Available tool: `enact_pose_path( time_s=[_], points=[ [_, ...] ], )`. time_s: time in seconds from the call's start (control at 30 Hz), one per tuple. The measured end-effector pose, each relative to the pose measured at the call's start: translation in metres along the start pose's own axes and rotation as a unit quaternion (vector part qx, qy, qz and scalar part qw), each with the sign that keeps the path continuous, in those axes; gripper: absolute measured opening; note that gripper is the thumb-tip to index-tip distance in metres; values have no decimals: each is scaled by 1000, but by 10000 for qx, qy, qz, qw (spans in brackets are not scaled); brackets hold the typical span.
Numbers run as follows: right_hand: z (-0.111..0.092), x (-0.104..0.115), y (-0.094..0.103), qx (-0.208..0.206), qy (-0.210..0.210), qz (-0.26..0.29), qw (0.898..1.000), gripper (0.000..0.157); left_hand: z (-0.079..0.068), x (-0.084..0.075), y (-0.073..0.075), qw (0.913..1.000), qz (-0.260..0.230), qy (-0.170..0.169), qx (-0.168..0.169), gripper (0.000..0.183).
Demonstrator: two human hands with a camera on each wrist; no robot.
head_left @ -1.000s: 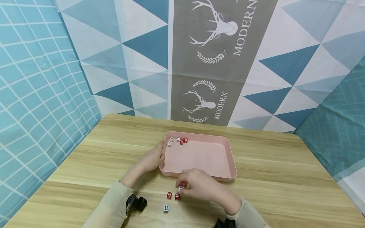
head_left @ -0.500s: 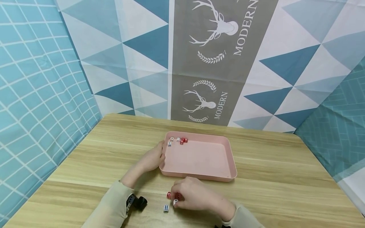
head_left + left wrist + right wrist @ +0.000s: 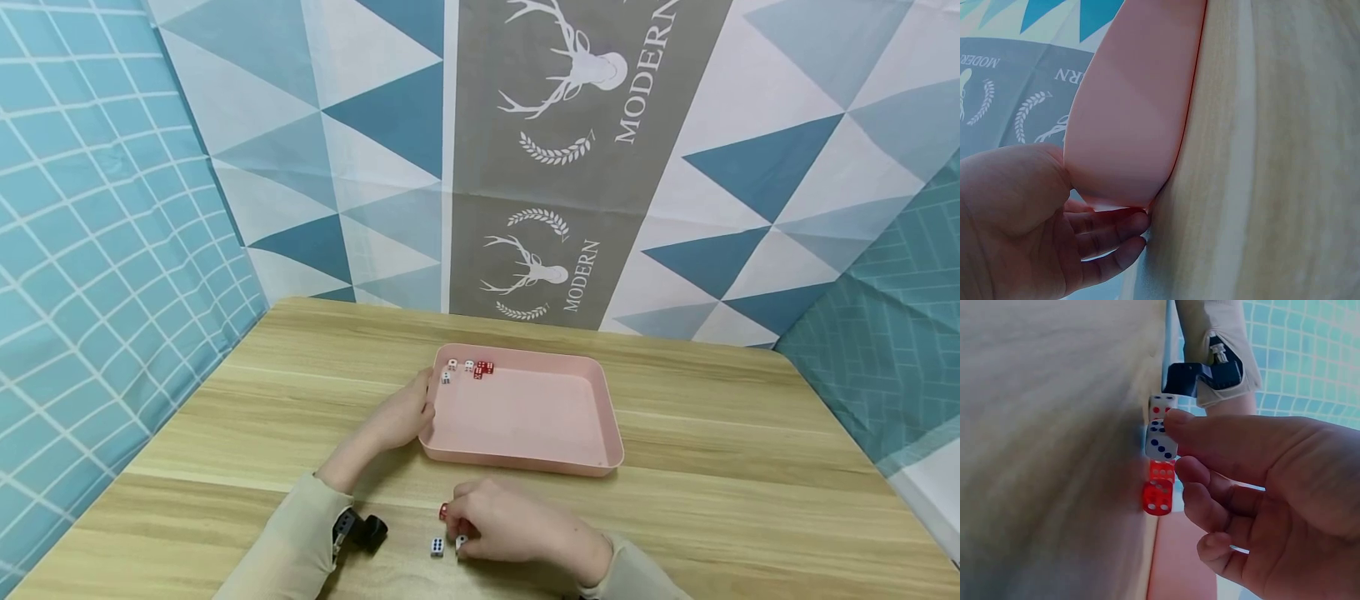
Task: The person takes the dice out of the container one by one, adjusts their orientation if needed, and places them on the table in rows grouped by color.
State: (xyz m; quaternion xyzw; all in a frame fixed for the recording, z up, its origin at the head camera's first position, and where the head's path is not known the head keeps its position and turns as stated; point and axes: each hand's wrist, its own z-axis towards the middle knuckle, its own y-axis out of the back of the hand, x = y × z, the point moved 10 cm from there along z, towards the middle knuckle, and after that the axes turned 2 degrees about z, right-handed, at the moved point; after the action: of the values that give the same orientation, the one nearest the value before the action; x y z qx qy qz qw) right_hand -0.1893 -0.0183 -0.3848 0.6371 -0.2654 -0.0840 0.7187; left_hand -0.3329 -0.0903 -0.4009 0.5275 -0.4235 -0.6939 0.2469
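My left hand (image 3: 402, 414) grips the left side of a shallow pink tray (image 3: 525, 408); in the left wrist view its fingers curl at the tray's wall. In front of the tray, my right hand (image 3: 506, 521) pinches a white die (image 3: 1161, 448) with blue dots, low at the tabletop. Its thumb tip lies on the die, the other fingers curled close by. Beside this die stands a second white die (image 3: 437, 547). A red die (image 3: 443, 512) shows past the right fingertips, and another red die (image 3: 1157, 503) is visible in the right wrist view.
Inside the tray's far left corner sit white dice (image 3: 452, 364) and red dice (image 3: 478, 372), grouped by colour. A wooden table (image 3: 735, 483) carries everything. A patterned cloth backdrop (image 3: 390, 167) rises behind it. A black wrist mount (image 3: 367, 533) sits on the left sleeve.
With the white die in its fingers, my right hand has moved toward the near edge and slightly left, over the red dice to beside the other white die. The left hand stays at the tray.
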Motion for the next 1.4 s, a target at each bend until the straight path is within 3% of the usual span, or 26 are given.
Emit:
enact_pose_path(
  time_s=[0.2,0.6,0.87,1.2,1.4],
  points=[
    [1,3,-1,-14,61,-246,9997,12,1,2,0,10000,30,11,2,58],
    [0,-5,9,-135,-11,136,9998,4,0,2,2,10000,-69,55,2,58],
    [1,-27,29,-499,-451,203,9975,9,0,0,2,9999,-113,35,-17,57],
    [5,-52,47,-413,-665,424,9960,8,-1,0,0,9999,-142,61,21,57],
    [7,-70,63,-505,-883,286,9944,9,-2,0,-1,9999,-102,20,79,57]
  ],
)
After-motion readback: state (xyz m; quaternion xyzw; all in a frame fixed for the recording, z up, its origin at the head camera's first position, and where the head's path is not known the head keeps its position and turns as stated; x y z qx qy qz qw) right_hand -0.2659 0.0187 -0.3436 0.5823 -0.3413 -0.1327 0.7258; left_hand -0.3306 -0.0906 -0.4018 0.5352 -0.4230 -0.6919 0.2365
